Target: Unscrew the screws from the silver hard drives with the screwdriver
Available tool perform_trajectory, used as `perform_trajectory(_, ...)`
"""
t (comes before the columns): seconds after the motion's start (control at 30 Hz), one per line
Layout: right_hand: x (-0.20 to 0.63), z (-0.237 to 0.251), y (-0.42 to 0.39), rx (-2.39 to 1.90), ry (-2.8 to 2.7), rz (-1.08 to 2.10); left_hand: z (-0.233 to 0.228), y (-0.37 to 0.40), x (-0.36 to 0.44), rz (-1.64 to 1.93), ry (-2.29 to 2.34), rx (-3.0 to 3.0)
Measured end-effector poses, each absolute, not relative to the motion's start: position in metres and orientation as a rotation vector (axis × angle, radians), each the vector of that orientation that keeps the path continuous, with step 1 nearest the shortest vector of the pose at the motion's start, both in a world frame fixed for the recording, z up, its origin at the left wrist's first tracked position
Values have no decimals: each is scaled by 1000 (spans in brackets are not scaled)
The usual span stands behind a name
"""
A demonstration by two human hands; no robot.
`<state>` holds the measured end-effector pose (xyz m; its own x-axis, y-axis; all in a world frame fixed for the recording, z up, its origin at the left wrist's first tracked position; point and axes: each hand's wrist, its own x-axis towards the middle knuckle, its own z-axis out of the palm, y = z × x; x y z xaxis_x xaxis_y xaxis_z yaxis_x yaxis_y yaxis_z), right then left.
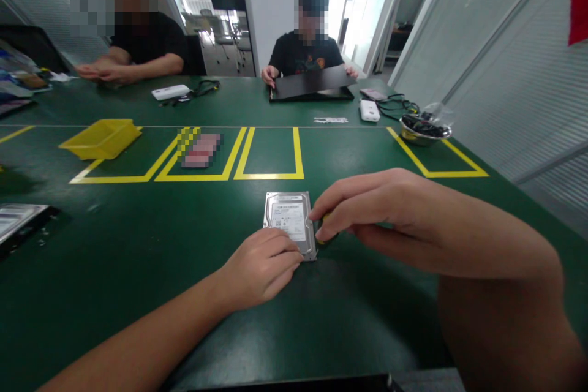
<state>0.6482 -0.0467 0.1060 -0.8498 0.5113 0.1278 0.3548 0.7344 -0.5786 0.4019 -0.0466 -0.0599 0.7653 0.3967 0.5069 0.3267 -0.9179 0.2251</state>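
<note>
1. Work item: a hard drive [290, 222] lies flat, label side up, on the green tabletop [138, 269], just in front of the person and short of the yellow-taped boxes [271, 153].
2. Left hand [261, 266]: palm down, forearm entering from the lower left. Its fingertips press on the near edge of the hard drive; the grip is a flat hold-down, not closed around the casing.
3. Right hand [367, 208]: reaches in from the right, wrist raised. Thumb and fingers are pinched shut on a small dark-and-yellow tool [327, 234], apparently a screwdriver; its tip is hidden at the right edge of the hard drive.
4. Step in hand, as judged: work on a fastener at the drive's right edge while the drive is steadied.
5. Next move calls for steady downward pressure from the left hand and the tool kept square to the fastener.
6. Surroundings: a yellow tray [101, 138] sits far left; a metal bowl [425, 129] sits far right.
</note>
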Motion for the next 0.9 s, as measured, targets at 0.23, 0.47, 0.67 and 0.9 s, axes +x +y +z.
perform_trajectory(0.23,649,103,-47,-692,-2636,818,-60,-47,402,846,609,2814)
perform_trajectory(0.47,648,102,-47,-731,-2620,805,-62,-46,401,842,612,2825)
perform_trajectory(0.67,649,102,-47,-751,-2647,749,-62,-46,401,836,628,2825)
perform_trajectory(0.9,650,104,-49,-799,-2658,694,-60,-47,402,838,634,2786)
